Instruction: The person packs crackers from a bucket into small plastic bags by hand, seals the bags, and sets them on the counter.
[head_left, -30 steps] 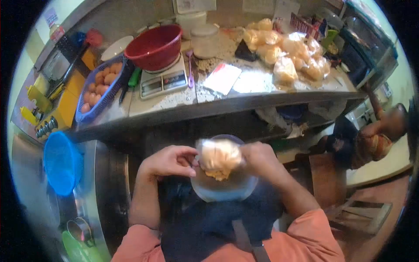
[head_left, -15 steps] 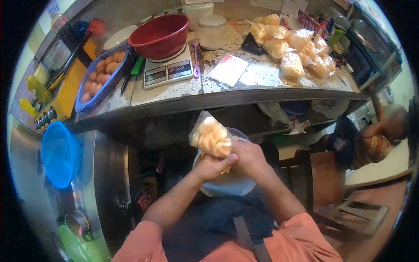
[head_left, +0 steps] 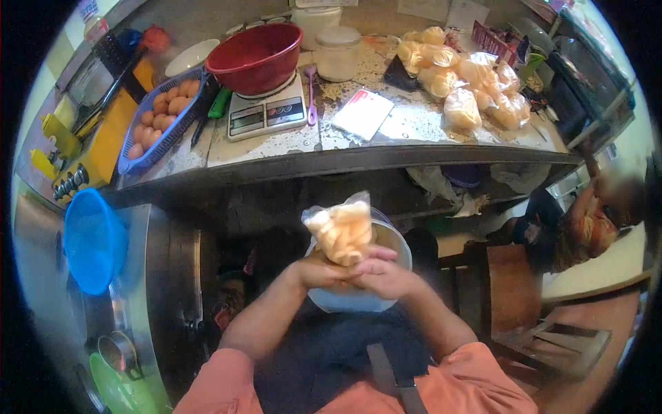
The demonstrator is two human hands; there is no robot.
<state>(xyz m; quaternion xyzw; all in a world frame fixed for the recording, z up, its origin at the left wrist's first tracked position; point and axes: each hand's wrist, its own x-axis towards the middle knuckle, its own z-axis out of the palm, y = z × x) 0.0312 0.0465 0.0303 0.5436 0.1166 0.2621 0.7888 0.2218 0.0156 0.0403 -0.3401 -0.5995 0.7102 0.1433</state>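
A clear plastic bag (head_left: 343,231) packed with pale orange, curved pieces is held up over a translucent white tub (head_left: 352,301). My left hand (head_left: 318,271) is closed round the bag's lower end, its fingertips partly hidden. At the same end, my right hand (head_left: 387,274) meets the left and grips the bag from the right side. The bag's bottom tip is covered by both hands. Behind them, the tub's contents are mostly hidden.
On the counter stand a basket of eggs (head_left: 169,114), a red basin (head_left: 255,58) on a scale (head_left: 267,114), a lidded jar (head_left: 338,54), a pack of white plastic bags (head_left: 363,114) and several filled bags (head_left: 463,110). Another person (head_left: 586,228) sits at right beside a wooden chair (head_left: 514,283).
The bag has dropped slightly and turned more upright. My right hand has rolled from a fist to a flatter hold with its fingers showing.
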